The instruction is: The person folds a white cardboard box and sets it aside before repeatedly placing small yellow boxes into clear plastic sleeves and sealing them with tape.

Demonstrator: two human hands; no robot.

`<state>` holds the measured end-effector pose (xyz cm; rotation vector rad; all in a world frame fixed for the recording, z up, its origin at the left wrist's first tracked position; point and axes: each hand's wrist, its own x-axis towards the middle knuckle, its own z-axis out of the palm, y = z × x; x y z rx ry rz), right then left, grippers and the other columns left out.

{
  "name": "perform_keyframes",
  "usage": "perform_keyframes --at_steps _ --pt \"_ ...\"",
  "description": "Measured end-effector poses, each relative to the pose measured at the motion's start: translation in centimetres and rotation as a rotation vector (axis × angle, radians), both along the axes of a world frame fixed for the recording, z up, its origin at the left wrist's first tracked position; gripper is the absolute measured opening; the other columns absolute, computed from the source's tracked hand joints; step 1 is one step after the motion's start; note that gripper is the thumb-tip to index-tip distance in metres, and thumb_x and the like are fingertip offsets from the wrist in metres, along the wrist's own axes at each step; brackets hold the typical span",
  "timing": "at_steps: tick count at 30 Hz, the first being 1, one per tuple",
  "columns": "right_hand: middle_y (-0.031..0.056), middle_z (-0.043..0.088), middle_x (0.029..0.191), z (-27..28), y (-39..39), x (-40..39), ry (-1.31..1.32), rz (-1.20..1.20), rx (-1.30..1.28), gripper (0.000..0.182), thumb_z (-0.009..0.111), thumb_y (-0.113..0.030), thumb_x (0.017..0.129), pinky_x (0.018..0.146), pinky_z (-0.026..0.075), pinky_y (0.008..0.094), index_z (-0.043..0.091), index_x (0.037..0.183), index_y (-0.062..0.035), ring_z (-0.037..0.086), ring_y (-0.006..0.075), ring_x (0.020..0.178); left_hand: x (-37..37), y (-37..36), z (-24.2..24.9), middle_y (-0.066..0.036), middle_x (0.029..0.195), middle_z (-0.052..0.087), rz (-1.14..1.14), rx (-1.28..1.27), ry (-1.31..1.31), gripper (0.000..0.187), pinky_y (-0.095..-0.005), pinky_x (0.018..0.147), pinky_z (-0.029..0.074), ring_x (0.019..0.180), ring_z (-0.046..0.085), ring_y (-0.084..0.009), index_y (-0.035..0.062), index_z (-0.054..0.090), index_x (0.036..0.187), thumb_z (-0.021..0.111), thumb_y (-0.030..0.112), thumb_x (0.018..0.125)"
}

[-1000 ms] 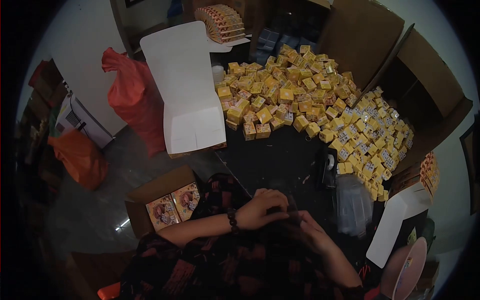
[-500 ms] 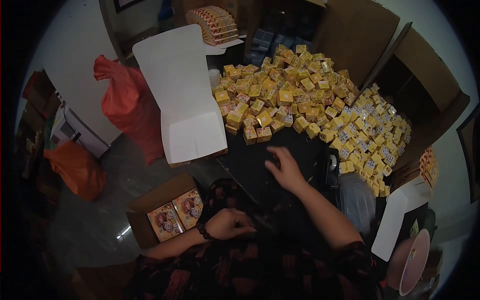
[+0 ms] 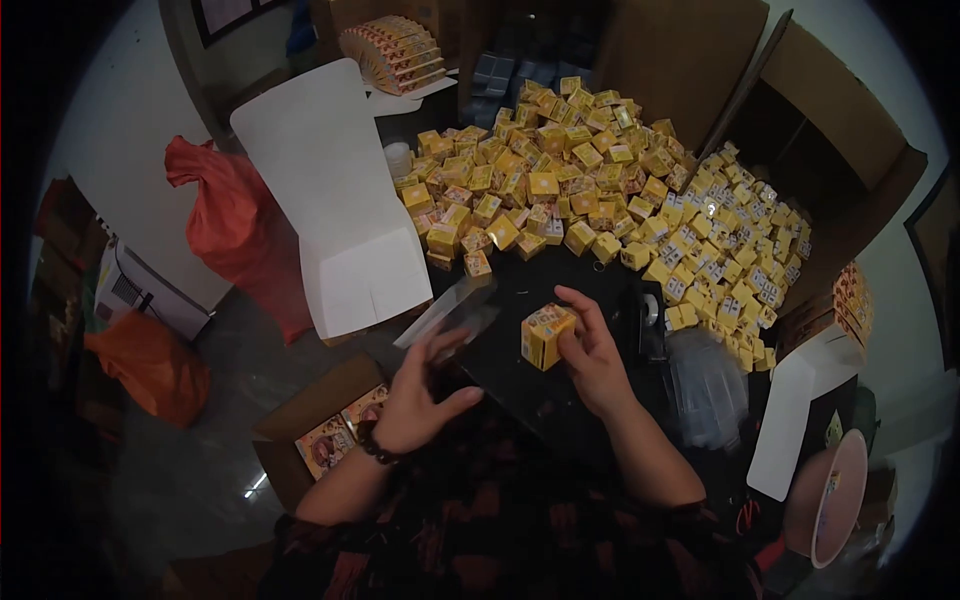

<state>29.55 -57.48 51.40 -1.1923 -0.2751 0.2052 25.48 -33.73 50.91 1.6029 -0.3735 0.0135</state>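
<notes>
My right hand (image 3: 592,355) grips a small yellow printed box (image 3: 545,336) between thumb and fingers above the black table (image 3: 535,400). To its left, my left hand (image 3: 422,395) has its fingers spread, with thumb apart and nothing gripped that I can see. A blurred clear plastic piece (image 3: 455,312) is just beyond its fingertips; whether they touch is unclear. Behind both hands lies a heap of yellow boxes (image 3: 543,186), with one single box (image 3: 477,264) at its near edge. The open white carton (image 3: 365,278) stands to the left of the heap.
Smaller yellow-and-white boxes (image 3: 735,240) are piled at the right. A black dispenser-like object (image 3: 650,318) and clear plastic (image 3: 706,385) lie nearer. A cardboard box (image 3: 300,410) with printed packs is at lower left, red sack (image 3: 245,220) beyond. A pink basin (image 3: 828,500) is lower right.
My right hand has picked up a yellow box from the heap's near edge. My left hand has risen forward from my lap and opened. The clear plastic piece has appeared, and the view has shifted slightly.
</notes>
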Motion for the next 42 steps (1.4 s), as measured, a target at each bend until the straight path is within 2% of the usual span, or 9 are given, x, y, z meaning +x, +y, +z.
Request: perform_keyframes --at_steps 10,16,22,27,30,34,37,40,42 --pt "0.0106 0.049 0.119 1.2 -2.0 -6.0 0.042 0.065 -0.085 0.055 0.055 -0.007 0.091 0.096 0.042 0.0315 0.029 0.139 -0.0071 0.051 0.0184 0.115 0.7 -7.0 -0.4 -0.020 0.139 0.039 -0.020 -0.025 -0.022 0.100 -0.0398 0.109 0.028 0.130 0.038 -0.0284 0.0000 0.013 0.144 0.080 0.021 0.072" --pt "0.0077 0.050 0.114 -0.9 -3.2 -6.2 0.222 -0.087 0.321 0.050 0.062 -0.003 0.086 0.087 0.046 0.0283 0.035 0.128 -0.0079 0.054 0.0136 0.103 -0.6 -8.1 0.9 -0.021 0.141 0.036 -0.116 0.010 -0.080 0.104 -0.0403 0.110 0.025 0.133 0.035 -0.0289 0.0011 0.010 0.145 0.081 0.022 0.071" --pt "0.0069 0.053 0.110 2.5 -4.5 -7.4 0.060 0.246 0.043 0.039 0.065 -0.001 0.084 0.086 0.047 0.0291 0.038 0.112 -0.0081 0.054 0.0152 0.102 0.0 -8.6 0.4 -0.020 0.141 0.037 -0.237 -0.165 -0.092 0.101 -0.0392 0.110 0.025 0.132 0.036 -0.0284 0.0021 0.012 0.145 0.080 0.021 0.071" --pt "0.0077 0.054 0.105 3.3 -5.4 -5.2 -0.290 -0.466 0.036 0.049 0.065 -0.001 0.083 0.081 0.049 0.0272 0.037 0.123 -0.0067 0.057 0.0141 0.097 -1.3 -8.5 0.8 -0.016 0.141 0.039 -0.244 -0.109 -0.040 0.077 -0.0366 0.103 0.033 0.120 0.048 -0.0227 0.0027 0.023 0.142 0.069 0.017 0.082" --pt "0.0075 0.055 0.106 2.6 -6.9 -4.0 -0.356 -0.385 -0.616 0.049 0.063 -0.001 0.085 0.083 0.048 0.0253 0.042 0.128 -0.0046 0.057 0.0126 0.095 -1.8 -8.7 1.7 -0.015 0.140 0.039 -0.174 -0.107 -0.071 0.058 -0.0341 0.096 0.040 0.112 0.054 -0.0209 0.0023 0.030 0.139 0.058 0.010 0.089" --pt "0.0100 0.055 0.117 3.4 -6.5 -5.1 -0.255 -0.207 -0.608 0.042 0.060 0.000 0.087 0.087 0.047 0.0248 0.049 0.127 -0.0008 0.057 0.0135 0.101 -2.1 -8.5 1.9 -0.016 0.138 0.040 -0.148 0.063 -0.150 0.047 -0.0302 0.089 0.046 0.105 0.059 -0.0204 -0.0002 0.036 0.135 0.051 0.001 0.090" --pt "0.0137 0.052 0.127 1.1 -4.5 -4.8 -0.065 -0.271 -0.016 0.028 0.062 -0.005 0.088 0.087 0.047 0.0269 0.058 0.114 0.0025 0.055 0.0166 0.108 -1.6 -8.9 2.4 -0.016 0.135 0.042 -0.157 0.102 -0.190 0.046 -0.0299 0.088 0.047 0.105 0.059 -0.0207 -0.0007 0.037 0.134 0.051 -0.001 0.090" --pt "0.0143 0.050 0.129 -1.9 -2.6 -5.6 -0.487 -0.478 -0.430 0.045 0.057 -0.002 0.090 0.098 0.041 0.0317 0.039 0.131 -0.0005 0.050 0.0198 0.117 -1.6 -9.2 1.9 -0.016 0.132 0.043 -0.121 0.054 -0.199 0.046 -0.0299 0.089 0.047 0.106 0.059 -0.0207 -0.0001 0.038 0.134 0.051 -0.002 0.090" --pt "0.0132 0.051 0.126 -2.0 -1.3 -6.2 -0.341 -0.546 -0.244 0.049 0.057 -0.002 0.090 0.098 0.041 0.0335 0.033 0.133 -0.0025 0.050 0.0208 0.117 -1.8 -9.3 1.0 -0.016 0.130 0.044 -0.099 0.001 -0.197 0.046 -0.0297 0.089 0.047 0.107 0.059 -0.0203 0.0003 0.038 0.134 0.051 -0.002 0.090"
